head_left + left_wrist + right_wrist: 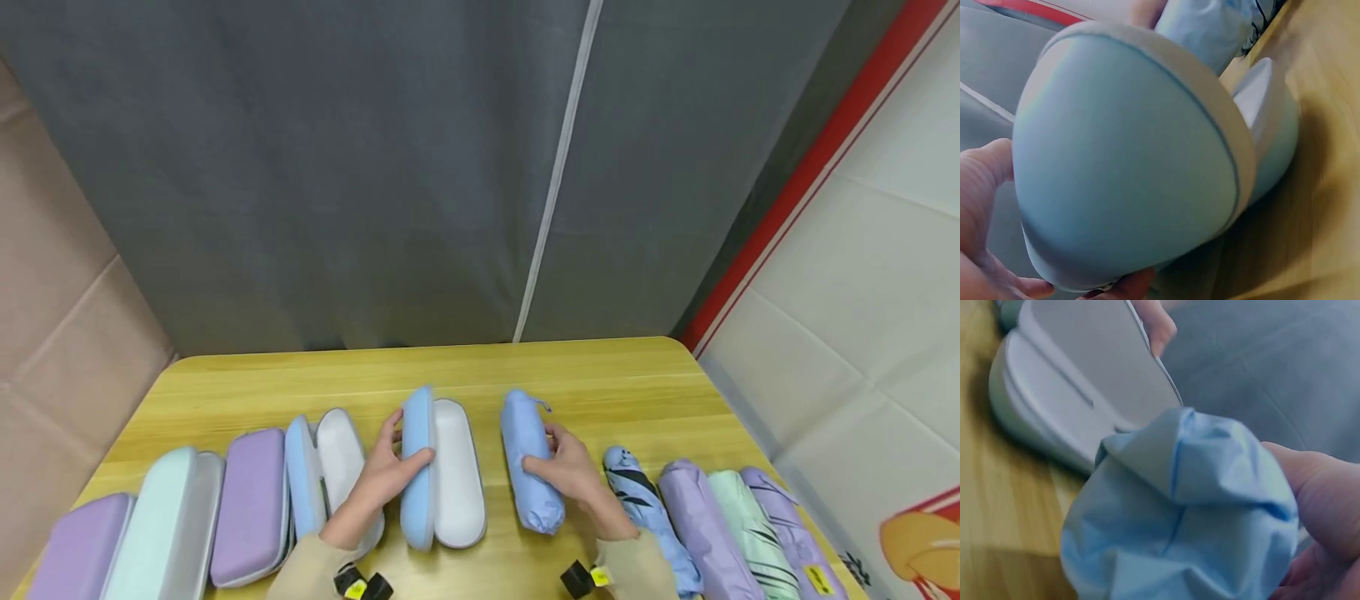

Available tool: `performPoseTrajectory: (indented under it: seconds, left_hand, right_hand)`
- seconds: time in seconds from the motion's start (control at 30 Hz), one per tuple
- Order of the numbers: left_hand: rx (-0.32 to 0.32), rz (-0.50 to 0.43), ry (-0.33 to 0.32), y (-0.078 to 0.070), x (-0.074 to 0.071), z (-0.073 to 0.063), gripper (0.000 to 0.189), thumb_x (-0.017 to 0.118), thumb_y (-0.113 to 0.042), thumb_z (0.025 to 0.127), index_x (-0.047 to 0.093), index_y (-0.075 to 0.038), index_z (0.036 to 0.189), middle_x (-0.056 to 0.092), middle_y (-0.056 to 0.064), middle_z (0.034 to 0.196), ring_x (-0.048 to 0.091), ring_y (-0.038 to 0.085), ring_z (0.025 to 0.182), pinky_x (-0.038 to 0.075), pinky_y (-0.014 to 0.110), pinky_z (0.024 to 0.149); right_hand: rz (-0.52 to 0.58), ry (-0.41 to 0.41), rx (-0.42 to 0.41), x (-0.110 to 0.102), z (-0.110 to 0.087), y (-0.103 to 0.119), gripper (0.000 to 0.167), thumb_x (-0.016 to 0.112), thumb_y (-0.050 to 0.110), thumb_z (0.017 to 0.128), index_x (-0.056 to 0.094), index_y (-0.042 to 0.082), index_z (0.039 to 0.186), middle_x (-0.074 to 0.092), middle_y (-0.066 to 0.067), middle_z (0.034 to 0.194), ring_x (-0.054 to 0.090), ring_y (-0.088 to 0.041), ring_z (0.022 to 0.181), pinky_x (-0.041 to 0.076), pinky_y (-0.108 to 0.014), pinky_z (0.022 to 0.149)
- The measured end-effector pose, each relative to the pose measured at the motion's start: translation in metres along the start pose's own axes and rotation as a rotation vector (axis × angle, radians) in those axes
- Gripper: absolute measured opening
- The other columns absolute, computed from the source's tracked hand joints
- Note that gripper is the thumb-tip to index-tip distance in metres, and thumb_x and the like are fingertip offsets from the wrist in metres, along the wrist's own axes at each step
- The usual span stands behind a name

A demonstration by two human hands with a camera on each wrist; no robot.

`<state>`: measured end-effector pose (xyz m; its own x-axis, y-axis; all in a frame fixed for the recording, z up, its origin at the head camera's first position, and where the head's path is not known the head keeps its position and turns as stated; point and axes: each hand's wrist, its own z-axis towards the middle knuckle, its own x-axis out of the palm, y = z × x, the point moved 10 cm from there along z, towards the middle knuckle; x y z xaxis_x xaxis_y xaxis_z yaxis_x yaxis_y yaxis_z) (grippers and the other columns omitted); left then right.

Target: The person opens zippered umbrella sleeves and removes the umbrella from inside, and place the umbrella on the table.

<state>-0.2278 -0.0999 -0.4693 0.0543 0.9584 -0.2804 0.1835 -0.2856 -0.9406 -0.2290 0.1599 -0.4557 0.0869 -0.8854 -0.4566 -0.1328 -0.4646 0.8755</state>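
My left hand [386, 473] grips the raised half of a light blue hard-shell case [417, 500], thumb on the near face and fingers at the far side. The case stands open, its pale grey inside facing right; its rounded blue end [1122, 162] fills the left wrist view. My right hand [572, 467] holds a folded umbrella in a blue fabric sleeve [525, 462], just right of the case and apart from it. A thin cord loop shows at its far end. In the right wrist view the crumpled sleeve end [1179, 512] hides part of the case.
More cases stand at left: purple [251, 500], mint [153, 521], another purple [82, 550], and an open blue one [303, 479] beside my left forearm. Several folded umbrellas lie at right, among them a patterned blue one [652, 521] and a purple one [705, 525]. A grey curtain hangs behind the wooden table [420, 362].
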Motion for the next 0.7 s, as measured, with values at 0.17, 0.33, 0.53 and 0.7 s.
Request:
performPoseTrajectory:
  seconds: [0.17, 0.33, 0.53, 0.7]
  left_hand:
    - [0.008, 0.071, -0.017, 0.002, -0.011, -0.002, 0.088, 0.066, -0.023, 0.08, 0.014, -0.001, 0.148, 0.039, 0.031, 0.133, 0.052, 0.04, 0.107, 0.049, 0.047, 0.079]
    - [0.037, 0.115, -0.009, -0.001, -0.016, -0.003, 0.092, 0.068, -0.024, 0.081, 0.01, 0.002, 0.147, 0.039, 0.033, 0.132, 0.05, 0.043, 0.111, 0.048, 0.05, 0.081]
    - [0.076, 0.151, 0.006, -0.004, -0.015, -0.003, 0.094, 0.07, -0.024, 0.081, 0.009, 0.006, 0.146, 0.039, 0.034, 0.132, 0.048, 0.045, 0.113, 0.047, 0.052, 0.082]
    - [0.106, 0.195, 0.0, -0.005, -0.013, -0.004, 0.096, 0.071, -0.026, 0.08, 0.009, 0.008, 0.145, 0.034, 0.037, 0.135, 0.045, 0.048, 0.114, 0.046, 0.056, 0.083]
  right_hand:
    - [-0.109, -0.045, 0.015, -0.026, -0.009, -0.014, 0.072, 0.071, 0.01, 0.069, 0.042, -0.011, 0.131, 0.057, -0.016, 0.098, 0.057, -0.022, 0.08, 0.05, -0.036, 0.067]
    - [-0.251, -0.06, -0.003, -0.039, -0.013, -0.019, 0.076, 0.071, 0.014, 0.069, 0.038, -0.015, 0.131, 0.06, -0.023, 0.104, 0.06, -0.028, 0.085, 0.051, -0.04, 0.07]
    - [-0.351, -0.075, -0.025, -0.042, -0.015, -0.025, 0.077, 0.071, 0.013, 0.068, 0.038, -0.019, 0.129, 0.059, -0.029, 0.106, 0.06, -0.034, 0.089, 0.051, -0.044, 0.074]
    - [-0.403, -0.085, -0.044, -0.041, -0.016, -0.027, 0.076, 0.072, 0.014, 0.066, 0.039, -0.019, 0.127, 0.059, -0.03, 0.106, 0.06, -0.035, 0.088, 0.05, -0.045, 0.074]
